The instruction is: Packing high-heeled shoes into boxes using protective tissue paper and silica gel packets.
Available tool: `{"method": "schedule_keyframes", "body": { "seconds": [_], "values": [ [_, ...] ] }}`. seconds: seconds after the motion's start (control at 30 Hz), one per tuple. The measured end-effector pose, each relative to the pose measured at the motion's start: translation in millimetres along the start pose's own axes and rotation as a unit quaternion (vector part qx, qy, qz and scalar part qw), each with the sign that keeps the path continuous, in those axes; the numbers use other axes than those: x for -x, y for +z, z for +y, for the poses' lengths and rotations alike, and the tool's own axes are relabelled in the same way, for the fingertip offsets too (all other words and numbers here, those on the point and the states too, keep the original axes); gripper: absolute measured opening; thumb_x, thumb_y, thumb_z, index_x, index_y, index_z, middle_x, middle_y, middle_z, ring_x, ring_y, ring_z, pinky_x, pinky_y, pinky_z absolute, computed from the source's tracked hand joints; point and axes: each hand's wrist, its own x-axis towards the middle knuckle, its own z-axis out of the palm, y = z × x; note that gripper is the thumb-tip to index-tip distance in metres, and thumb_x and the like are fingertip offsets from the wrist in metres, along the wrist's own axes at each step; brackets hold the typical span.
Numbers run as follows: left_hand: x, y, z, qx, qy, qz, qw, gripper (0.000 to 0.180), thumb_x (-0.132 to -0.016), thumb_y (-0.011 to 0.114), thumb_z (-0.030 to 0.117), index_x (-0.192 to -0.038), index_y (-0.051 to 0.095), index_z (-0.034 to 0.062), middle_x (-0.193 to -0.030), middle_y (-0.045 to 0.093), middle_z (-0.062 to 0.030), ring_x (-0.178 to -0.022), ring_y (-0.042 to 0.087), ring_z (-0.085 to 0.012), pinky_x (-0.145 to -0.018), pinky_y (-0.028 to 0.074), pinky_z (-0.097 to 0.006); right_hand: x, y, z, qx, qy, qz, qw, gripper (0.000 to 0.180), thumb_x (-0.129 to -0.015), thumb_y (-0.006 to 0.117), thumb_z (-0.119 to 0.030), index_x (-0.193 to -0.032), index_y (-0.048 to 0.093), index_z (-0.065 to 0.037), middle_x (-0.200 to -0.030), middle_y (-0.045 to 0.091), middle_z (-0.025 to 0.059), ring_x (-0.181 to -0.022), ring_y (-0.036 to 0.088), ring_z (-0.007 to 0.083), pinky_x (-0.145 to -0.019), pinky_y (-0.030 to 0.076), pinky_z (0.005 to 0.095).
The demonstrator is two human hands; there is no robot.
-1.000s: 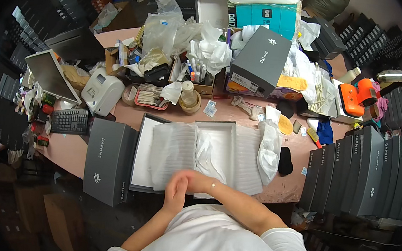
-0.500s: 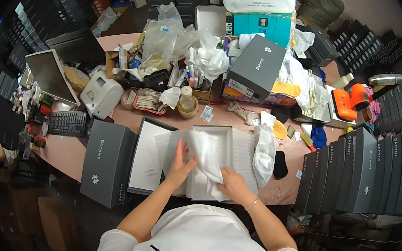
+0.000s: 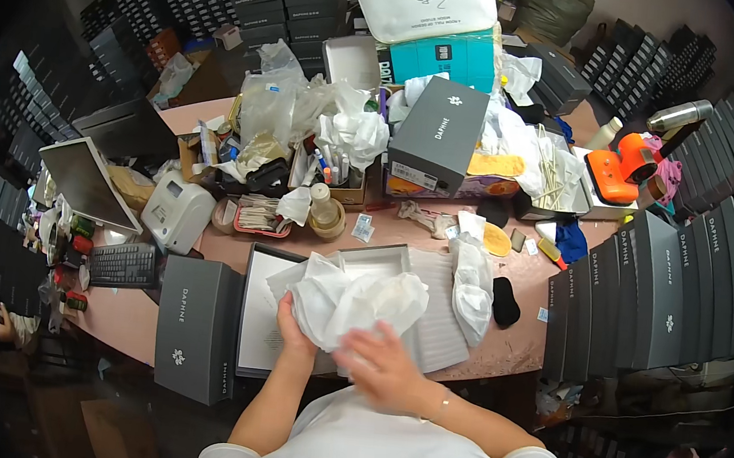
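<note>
A crumpled white tissue-paper bundle (image 3: 359, 304) is held above the table; what it wraps, if anything, is hidden. My left hand (image 3: 296, 329) grips its near left side, thumb up against the paper. My right hand (image 3: 383, 369) is blurred at the near right side of the bundle, fingers spread and close to the paper. Beneath the bundle lies an open grey box (image 3: 382, 257). To the left is a box part with a white inside (image 3: 269, 265). A white foam sheet (image 3: 435, 326) lies at the right, with another white-wrapped bundle (image 3: 471, 285) along its edge.
A closed dark shoebox (image 3: 196, 327) is at the left, near a keyboard (image 3: 123, 264) and label printer (image 3: 177, 209). Dark shoeboxes (image 3: 645, 303) stand in a row at the right. Another shoebox (image 3: 440, 134) sits on clutter at the back. A black insole-shaped piece (image 3: 506, 303) lies beside the foam.
The tissue bundle has spread wider and come up over the box. My right hand has let go of the paper's lower end and moved left and nearer to me. The view has shifted slightly.
</note>
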Motion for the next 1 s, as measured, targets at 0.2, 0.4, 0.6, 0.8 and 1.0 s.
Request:
{"method": "schedule_keyframes", "body": {
  "seconds": [0.2, 0.4, 0.6, 0.8, 1.0],
  "values": [
    [17, 12, 9, -0.025, 0.018, -0.082, 0.996, 0.053, -0.095, 0.033, 0.041, -0.127, 0.052, 0.0029, -0.124, 0.059, -0.0127, -0.113, 0.058, -0.0288, -0.098, 0.046, -0.041, 49, -4, 63, -0.438, 0.375, 0.037, 0.816, 0.039, -0.087, 0.064, -0.011, -0.124, 0.056, 0.000, -0.128, 0.055, 0.0069, -0.119, 0.048, 0.0158, -0.100, 0.041, 0.0335],
    [3, 33, 20, -0.075, 0.118, -0.051, 0.989, 0.042, -0.099, 0.039, 0.036, -0.119, 0.056, 0.0033, -0.116, 0.063, -0.0088, -0.106, 0.061, -0.0215, -0.093, 0.048, -0.034, 56, -18, 67, -0.552, 0.436, 0.124, 0.699, 0.054, -0.086, 0.062, -0.019, -0.135, 0.043, -0.003, -0.126, 0.056, 0.0088, -0.117, 0.051, 0.0174, -0.098, 0.042, 0.0329],
    [36, 91, 49, -0.237, 0.378, -0.098, 0.889, 0.040, -0.101, 0.039, 0.034, -0.107, 0.056, -0.0021, -0.107, 0.062, -0.0127, -0.104, 0.061, -0.0248, -0.091, 0.049, -0.040, 116, -67, 75, -0.492, 0.494, 0.372, 0.613, 0.039, -0.085, 0.061, -0.025, -0.119, 0.053, -0.007, -0.112, 0.060, 0.0080, -0.102, 0.058, 0.0197, -0.087, 0.048, 0.0373],
    [-11, 46, -72, -0.853, -0.114, -0.417, 0.293, 0.065, -0.093, 0.041, 0.060, -0.117, 0.062, 0.0028, -0.129, 0.054, -0.0141, -0.116, 0.054, -0.0266, -0.101, 0.040, -0.041, 109, -104, 85, -0.257, 0.436, 0.329, 0.797, 0.034, -0.085, 0.062, -0.024, -0.107, 0.060, 0.002, -0.100, 0.064, 0.0082, -0.094, 0.059, 0.0153, -0.084, 0.047, 0.0305],
    [-13, 70, -46, -0.308, -0.324, -0.414, 0.793, 0.081, -0.094, 0.029, 0.063, -0.139, 0.035, -0.0036, -0.136, 0.047, -0.0179, -0.119, 0.052, -0.0253, -0.105, 0.038, -0.041, 71, -109, 75, -0.488, 0.381, 0.112, 0.777, 0.041, -0.083, 0.061, -0.029, -0.109, 0.059, 0.002, -0.100, 0.064, 0.0099, -0.090, 0.060, 0.0161, -0.083, 0.048, 0.0303]
  ]
}}
